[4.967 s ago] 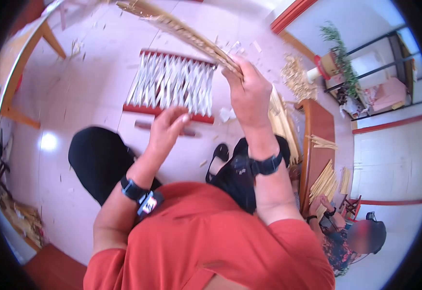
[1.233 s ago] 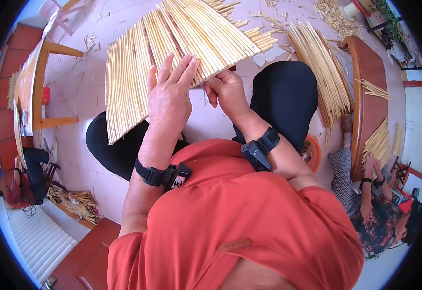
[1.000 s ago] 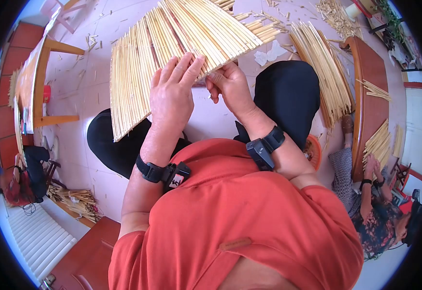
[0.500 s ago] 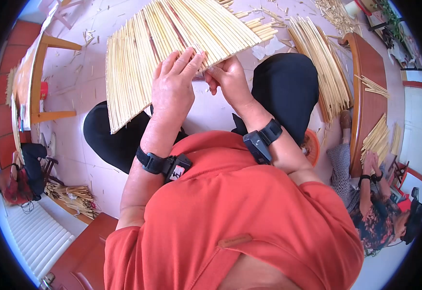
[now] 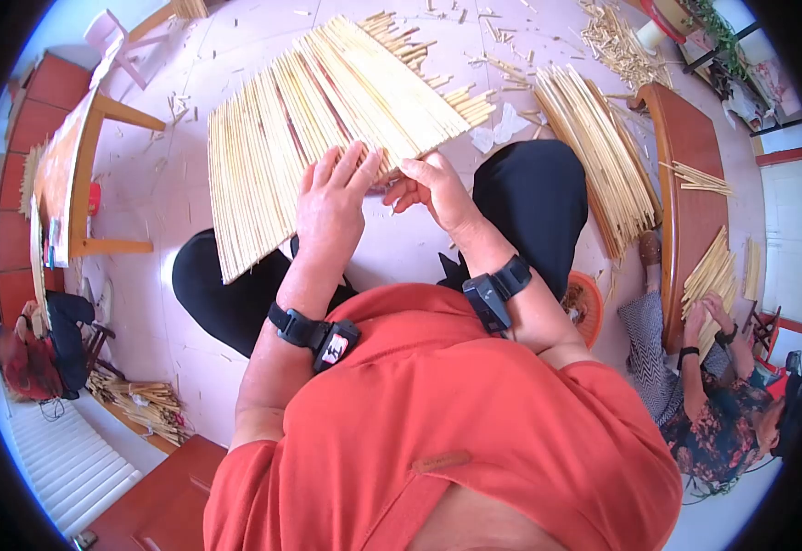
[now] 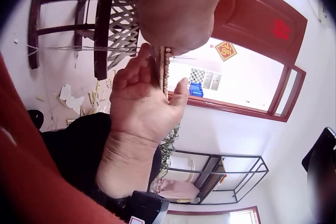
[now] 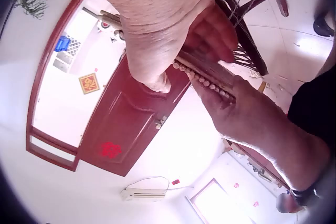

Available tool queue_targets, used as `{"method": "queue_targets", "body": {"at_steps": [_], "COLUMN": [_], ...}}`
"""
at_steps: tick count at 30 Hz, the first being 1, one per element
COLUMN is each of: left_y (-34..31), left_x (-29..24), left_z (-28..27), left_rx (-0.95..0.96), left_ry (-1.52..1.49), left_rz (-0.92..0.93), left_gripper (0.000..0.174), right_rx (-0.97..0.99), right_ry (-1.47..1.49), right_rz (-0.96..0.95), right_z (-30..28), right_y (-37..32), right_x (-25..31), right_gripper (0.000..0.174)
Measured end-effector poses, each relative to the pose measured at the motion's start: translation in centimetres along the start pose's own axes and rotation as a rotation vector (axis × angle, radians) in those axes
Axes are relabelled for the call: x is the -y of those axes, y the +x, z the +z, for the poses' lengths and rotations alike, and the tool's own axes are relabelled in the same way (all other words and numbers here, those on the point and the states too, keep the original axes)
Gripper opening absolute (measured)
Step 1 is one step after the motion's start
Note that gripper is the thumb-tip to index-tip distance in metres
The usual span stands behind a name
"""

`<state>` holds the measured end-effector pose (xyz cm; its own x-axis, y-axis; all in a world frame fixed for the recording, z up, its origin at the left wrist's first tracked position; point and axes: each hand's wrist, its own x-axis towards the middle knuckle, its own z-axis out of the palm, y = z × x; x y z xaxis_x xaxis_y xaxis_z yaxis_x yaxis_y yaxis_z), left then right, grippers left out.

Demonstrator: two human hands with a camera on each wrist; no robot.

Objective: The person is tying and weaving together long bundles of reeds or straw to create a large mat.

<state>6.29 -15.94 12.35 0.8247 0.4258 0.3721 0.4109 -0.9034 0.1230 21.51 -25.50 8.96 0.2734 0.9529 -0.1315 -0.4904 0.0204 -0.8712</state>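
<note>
Status change: five seconds ago my right hand (image 5: 433, 188) held the stalk mat (image 5: 327, 101) edge-on, raised high, with my left hand (image 5: 332, 207) free below; the mat now lies flat and fanned out above my knees, and both hands work its near edge. Over the last second the change is slight: the mat sits a little lower in the head view, and the hands have kept their stations. Judgement: repositioning is finished, and fine work on the edge is in hand.

Hand state: the hands are close together, almost touching; the left lies on top of the mat with its fingers straight, pressing down; the right, at 3 o'clock of the left, pinches the row of stalk ends (image 7: 202, 79) between thumb and fingers.

Position: the mat spreads from the hands toward 11 and 12 o'clock; a loose stalk bundle (image 5: 594, 156) lies on the floor at 2 o'clock, well apart, beside a wooden table (image 5: 695, 147).
</note>
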Motion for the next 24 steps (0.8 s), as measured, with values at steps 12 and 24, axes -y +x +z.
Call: {"method": "queue_targets", "body": {"at_steps": [12,24], "left_y": [-1.5,-4.6], "left_x": [2.5,5.2], "left_z": [2.9,6.5], "left_rx": [0.095,0.048], "left_ry": [0.051,-0.134], "left_rz": [0.159,-0.015], "left_gripper": [0.058,0.053], "right_rx": [-0.244,-0.182], "right_ry": [0.639,-0.645], "right_rz": [-0.021,0.576], "right_z": [-1.0,-3.2], "right_y": [0.3,-0.9], "right_x": [-4.8,-3.5], "right_gripper": [0.033,0.033]}}
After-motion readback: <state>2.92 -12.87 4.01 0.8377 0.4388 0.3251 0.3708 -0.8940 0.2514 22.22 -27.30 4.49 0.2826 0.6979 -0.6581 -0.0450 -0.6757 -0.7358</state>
